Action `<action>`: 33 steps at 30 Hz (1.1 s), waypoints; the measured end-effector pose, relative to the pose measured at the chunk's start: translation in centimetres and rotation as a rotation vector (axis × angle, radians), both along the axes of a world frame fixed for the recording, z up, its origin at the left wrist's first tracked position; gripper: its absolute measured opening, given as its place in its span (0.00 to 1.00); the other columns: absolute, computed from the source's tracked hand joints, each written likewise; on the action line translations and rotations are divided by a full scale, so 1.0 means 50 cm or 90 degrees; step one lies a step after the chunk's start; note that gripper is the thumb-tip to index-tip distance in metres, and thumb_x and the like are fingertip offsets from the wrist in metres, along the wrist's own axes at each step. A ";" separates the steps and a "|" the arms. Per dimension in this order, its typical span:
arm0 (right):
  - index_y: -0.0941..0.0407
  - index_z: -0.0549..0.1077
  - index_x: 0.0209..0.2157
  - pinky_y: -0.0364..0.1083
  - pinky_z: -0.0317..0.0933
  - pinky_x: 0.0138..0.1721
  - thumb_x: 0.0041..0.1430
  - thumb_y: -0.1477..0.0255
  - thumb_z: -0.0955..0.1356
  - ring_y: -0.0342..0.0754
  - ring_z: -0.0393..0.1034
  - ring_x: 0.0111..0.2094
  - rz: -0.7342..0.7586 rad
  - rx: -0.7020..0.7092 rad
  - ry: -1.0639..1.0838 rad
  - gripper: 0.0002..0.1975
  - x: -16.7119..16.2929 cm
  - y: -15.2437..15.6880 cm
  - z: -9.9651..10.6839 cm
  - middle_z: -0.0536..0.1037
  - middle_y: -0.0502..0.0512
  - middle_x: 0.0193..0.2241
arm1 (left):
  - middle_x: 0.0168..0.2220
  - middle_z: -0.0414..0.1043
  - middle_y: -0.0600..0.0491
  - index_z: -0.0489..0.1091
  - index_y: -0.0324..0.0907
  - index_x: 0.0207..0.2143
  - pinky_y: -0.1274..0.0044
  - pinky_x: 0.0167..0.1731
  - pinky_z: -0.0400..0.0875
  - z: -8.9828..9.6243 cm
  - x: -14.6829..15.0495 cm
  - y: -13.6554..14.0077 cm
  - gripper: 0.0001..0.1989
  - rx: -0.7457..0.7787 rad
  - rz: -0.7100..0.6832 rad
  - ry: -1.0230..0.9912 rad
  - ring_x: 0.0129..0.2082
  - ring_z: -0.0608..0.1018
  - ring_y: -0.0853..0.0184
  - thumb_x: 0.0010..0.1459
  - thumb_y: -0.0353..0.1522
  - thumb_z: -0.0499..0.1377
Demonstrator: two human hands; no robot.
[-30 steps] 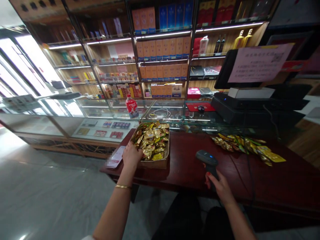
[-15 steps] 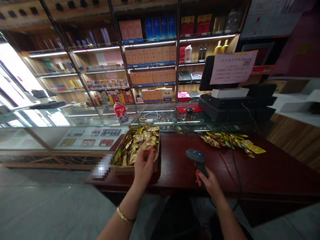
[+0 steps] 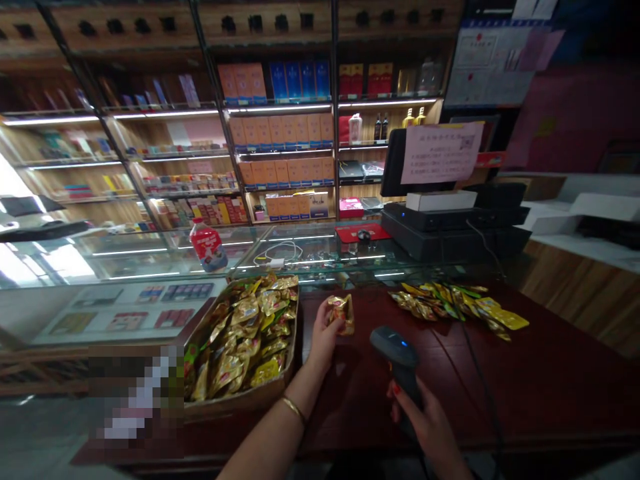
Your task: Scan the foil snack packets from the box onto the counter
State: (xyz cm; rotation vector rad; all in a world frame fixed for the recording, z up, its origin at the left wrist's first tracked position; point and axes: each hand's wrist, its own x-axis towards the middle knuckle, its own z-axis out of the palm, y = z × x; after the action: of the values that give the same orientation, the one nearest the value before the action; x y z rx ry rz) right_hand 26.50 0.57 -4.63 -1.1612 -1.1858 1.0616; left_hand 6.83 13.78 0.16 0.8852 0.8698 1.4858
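Pinched in my left hand (image 3: pixel 325 337) is a small gold snack packet (image 3: pixel 342 315), held above the dark red table (image 3: pixel 350 400) just right of the box. My right hand (image 3: pixel 423 413) is wrapped round the handle of a dark barcode scanner (image 3: pixel 397 350), whose blue light is lit; the scanner's head tilts toward the packet but stays apart from it. To the left, an open cardboard box (image 3: pixel 240 405) is full of gold and green packets (image 3: pixel 245 333). A loose pile of gold and yellow packets (image 3: pixel 450 303) lies on the table at the right.
Behind the table runs a glass counter (image 3: pixel 240 253) with a red-labelled bottle (image 3: pixel 207 247), a white cable (image 3: pixel 285 257) and a mouse (image 3: pixel 364 235). A monitor (image 3: pixel 397 163) bearing a paper stands at back right. The scanner's cord (image 3: pixel 480 373) crosses the table. Shelves of boxes line the wall.
My left hand has moved from over the box to the right, bringing out a gold packet. My right hand still holds the scanner, slightly lower in view. The camera view has shifted.
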 end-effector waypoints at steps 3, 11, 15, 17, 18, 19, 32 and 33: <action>0.55 0.75 0.34 0.44 0.63 0.26 0.58 0.47 0.70 0.46 0.68 0.21 -0.038 -0.022 0.015 0.24 -0.006 0.000 -0.008 0.74 0.47 0.19 | 0.42 0.79 0.53 0.59 0.51 0.65 0.76 0.34 0.74 0.002 0.006 -0.006 0.45 -0.083 -0.055 -0.071 0.33 0.81 0.65 0.42 0.30 0.65; 0.54 0.75 0.33 0.44 0.63 0.26 0.58 0.48 0.70 0.47 0.68 0.21 -0.077 -0.004 -0.045 0.22 -0.015 -0.022 0.005 0.74 0.48 0.19 | 0.37 0.74 0.54 0.68 0.46 0.55 0.84 0.22 0.63 0.003 0.018 -0.018 0.35 -0.154 -0.119 -0.009 0.25 0.73 0.74 0.44 0.38 0.71; 0.55 0.76 0.34 0.44 0.63 0.24 0.59 0.49 0.70 0.47 0.68 0.20 -0.062 0.028 -0.057 0.21 -0.013 -0.022 0.006 0.75 0.49 0.20 | 0.29 0.69 0.60 0.69 0.44 0.52 0.83 0.19 0.59 -0.001 0.013 -0.016 0.31 -0.149 -0.133 -0.051 0.18 0.66 0.77 0.43 0.37 0.69; 0.54 0.76 0.34 0.43 0.64 0.24 0.60 0.50 0.69 0.47 0.69 0.21 -0.064 0.043 -0.078 0.21 -0.011 -0.025 0.005 0.75 0.49 0.20 | 0.30 0.70 0.57 0.70 0.41 0.49 0.81 0.20 0.63 -0.002 0.010 -0.013 0.25 -0.167 -0.162 -0.122 0.19 0.68 0.75 0.47 0.39 0.65; 0.54 0.76 0.33 0.43 0.64 0.24 0.60 0.50 0.69 0.47 0.69 0.20 -0.072 0.050 -0.091 0.20 -0.011 -0.028 0.005 0.74 0.49 0.20 | 0.31 0.72 0.55 0.71 0.41 0.48 0.80 0.21 0.65 -0.002 0.009 -0.012 0.24 -0.178 -0.166 -0.138 0.21 0.70 0.74 0.48 0.40 0.63; 0.54 0.77 0.33 0.43 0.64 0.24 0.60 0.51 0.69 0.47 0.69 0.20 -0.083 0.056 -0.107 0.20 -0.011 -0.032 0.006 0.74 0.49 0.19 | 0.32 0.73 0.54 0.72 0.41 0.48 0.80 0.22 0.66 -0.003 0.009 -0.010 0.23 -0.186 -0.162 -0.134 0.22 0.72 0.73 0.49 0.39 0.64; 0.53 0.75 0.31 0.44 0.63 0.25 0.61 0.53 0.69 0.48 0.67 0.20 -0.123 0.011 -0.151 0.17 -0.008 -0.064 0.027 0.72 0.48 0.18 | 0.46 0.80 0.49 0.73 0.42 0.50 0.76 0.41 0.75 -0.004 0.016 0.003 0.25 -0.088 -0.042 -0.110 0.40 0.80 0.67 0.46 0.29 0.67; 0.52 0.74 0.30 0.44 0.62 0.24 0.62 0.52 0.68 0.48 0.67 0.20 -0.116 0.004 -0.146 0.18 -0.008 -0.064 0.026 0.71 0.47 0.18 | 0.46 0.80 0.49 0.73 0.43 0.51 0.76 0.40 0.75 -0.005 0.015 0.004 0.27 -0.077 -0.028 -0.100 0.39 0.80 0.67 0.47 0.31 0.69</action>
State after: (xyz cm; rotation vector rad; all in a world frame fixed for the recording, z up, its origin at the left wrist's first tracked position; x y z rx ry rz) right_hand 26.09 -2.62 -3.32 -1.3858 -1.2313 0.8020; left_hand 7.57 13.96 -0.07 0.6855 0.8104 1.4282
